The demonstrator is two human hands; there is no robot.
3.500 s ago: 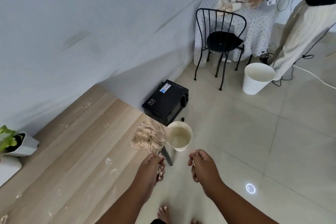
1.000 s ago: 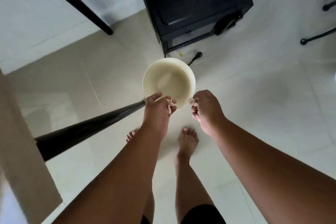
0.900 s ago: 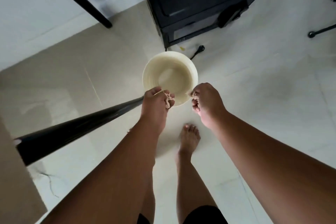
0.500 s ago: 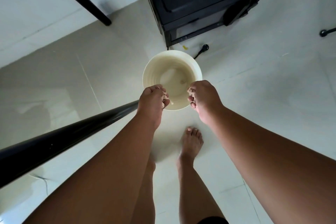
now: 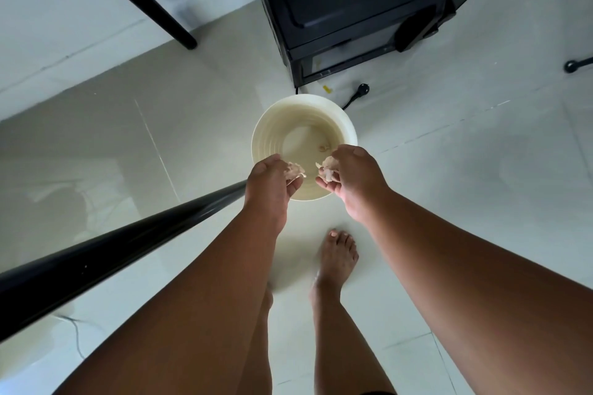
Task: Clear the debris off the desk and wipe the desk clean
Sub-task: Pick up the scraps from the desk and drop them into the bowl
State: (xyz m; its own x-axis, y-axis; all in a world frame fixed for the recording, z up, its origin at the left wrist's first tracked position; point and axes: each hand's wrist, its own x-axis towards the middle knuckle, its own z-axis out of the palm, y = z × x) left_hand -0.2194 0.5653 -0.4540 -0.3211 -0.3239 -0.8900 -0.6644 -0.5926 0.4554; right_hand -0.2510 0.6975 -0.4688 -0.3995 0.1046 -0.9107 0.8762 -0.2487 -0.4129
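You are at the dumping step. Your left hand [image 5: 272,181] and right hand [image 5: 349,178] both hang over the near rim of the round cream plastic bin [image 5: 266,125], which stands on the floor. Each hand has its fingers curled loosely around a small pale clump of debris [image 5: 294,170], and a few scraps already lie at the bottom of the bin. I think the next move needs only that you spread your fingers so the clumps fall inside the bin. The desk top itself is not visible; only its black metal leg [image 5: 128,237] passes left of the bin.
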